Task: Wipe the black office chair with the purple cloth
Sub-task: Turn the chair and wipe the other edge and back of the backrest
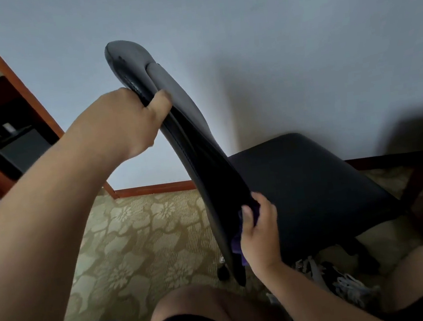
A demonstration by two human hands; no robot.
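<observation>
Black leather covers the office chair (299, 176), which stands on the patterned carpet (135, 243) by the wall. The left hand (124, 122) grips the backrest's upper edge; the right hand (259, 231) clutches the purple cloth (237, 244) against the backrest's lower edge.

We are seeing smooth, faintly sheened leather-like upholstery on the black office chair (299, 176), soft matt fabric in the purple cloth (237, 247), a woven patterned carpet (134, 235) and glossy wooden baseboard (155, 189).
</observation>
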